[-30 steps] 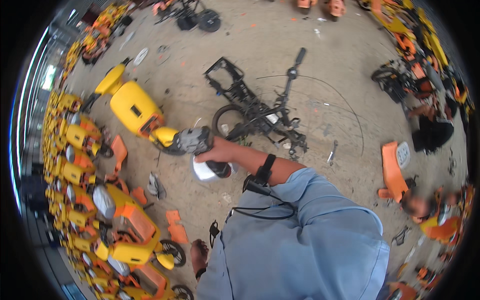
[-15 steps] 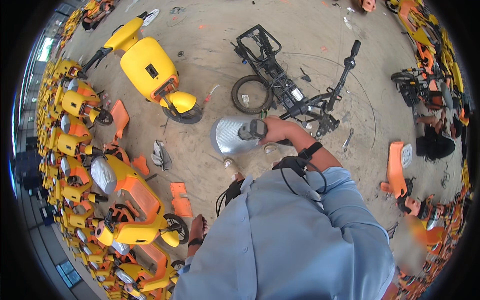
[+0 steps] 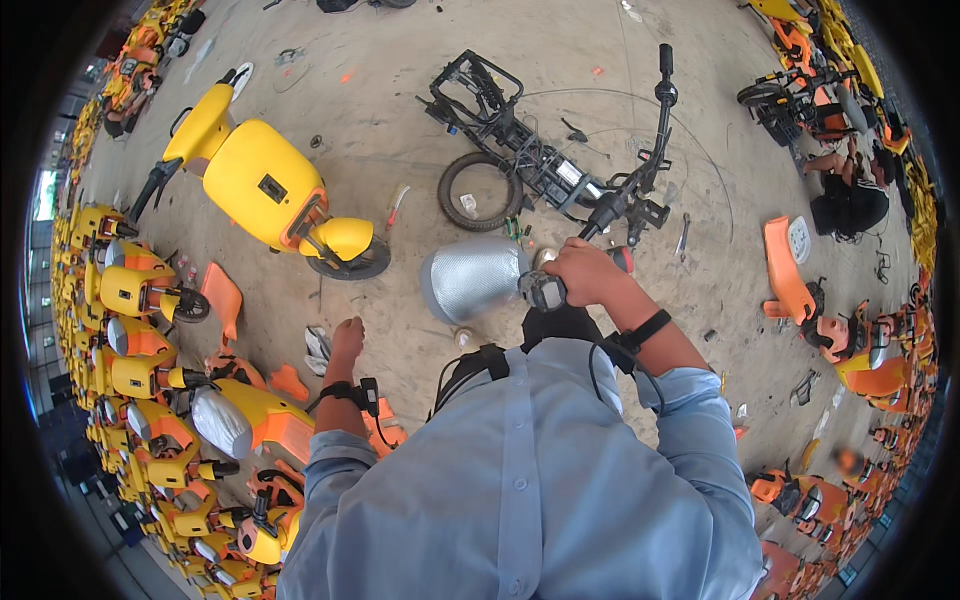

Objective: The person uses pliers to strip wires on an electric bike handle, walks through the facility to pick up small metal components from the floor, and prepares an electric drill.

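Observation:
My right hand [image 3: 578, 272] grips a cordless power tool; its dark grey block end [image 3: 543, 291] points left and a red-and-black end shows beyond my fingers. Just left of it is a rounded silver textured cover [image 3: 474, 278], like those on the parked scooters' seats. In front of that hand lies a stripped black scooter frame [image 3: 560, 180] with handlebar and wheel. My left hand [image 3: 346, 342] hangs low on the left, fingers loosely curled, with nothing visible in it. A yellow scooter body [image 3: 265, 187] lies ahead of it.
Rows of yellow and orange scooters [image 3: 135, 370] line the left side. Loose orange panels [image 3: 222, 297] lie near them. A wrench [image 3: 683, 233] and thin cables lie on the floor by the frame. At right are an orange part [image 3: 788, 265] and a crouching person [image 3: 848, 205].
My right hand with the power tool has moved right, off the silver cover. My left hand has come forward and left. The view has shifted, with the frame now farther left and up.

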### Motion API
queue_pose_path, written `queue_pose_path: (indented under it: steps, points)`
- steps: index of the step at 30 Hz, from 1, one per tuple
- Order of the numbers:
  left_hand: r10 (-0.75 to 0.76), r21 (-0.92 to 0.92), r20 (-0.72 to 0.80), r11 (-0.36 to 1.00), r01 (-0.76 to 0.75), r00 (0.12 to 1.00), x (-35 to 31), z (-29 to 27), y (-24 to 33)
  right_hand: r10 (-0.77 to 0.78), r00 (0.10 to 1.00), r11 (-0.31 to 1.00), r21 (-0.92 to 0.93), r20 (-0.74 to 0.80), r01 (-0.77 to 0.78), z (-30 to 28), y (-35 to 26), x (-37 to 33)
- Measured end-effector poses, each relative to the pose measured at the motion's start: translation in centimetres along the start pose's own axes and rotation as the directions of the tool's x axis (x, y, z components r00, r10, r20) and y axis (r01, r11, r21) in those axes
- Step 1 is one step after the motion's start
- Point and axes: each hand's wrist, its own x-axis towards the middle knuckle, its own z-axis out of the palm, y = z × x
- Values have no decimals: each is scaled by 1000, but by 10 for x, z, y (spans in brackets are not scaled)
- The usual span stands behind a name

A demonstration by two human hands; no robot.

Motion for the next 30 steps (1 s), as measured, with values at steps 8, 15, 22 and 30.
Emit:
queue_pose_path:
  steps: [8,15,22,30]
  points:
    - [-314,-120,147,935,332,938,-11,51,83,-218,966,881,399,-137,255,-5,36,5]
    - [-20,-10,178,1000,22,984,-23,124,246,-127,989,680,720,-70,138,-17,63,35]
    - [95,-21,311,995,-93,946,1,168,359,226,903,-210,924,364,-320,-19,84,64]
    - [-11,144,525,987,-77,851,129,226,416,568,681,-716,685,462,133,-29,93,91]
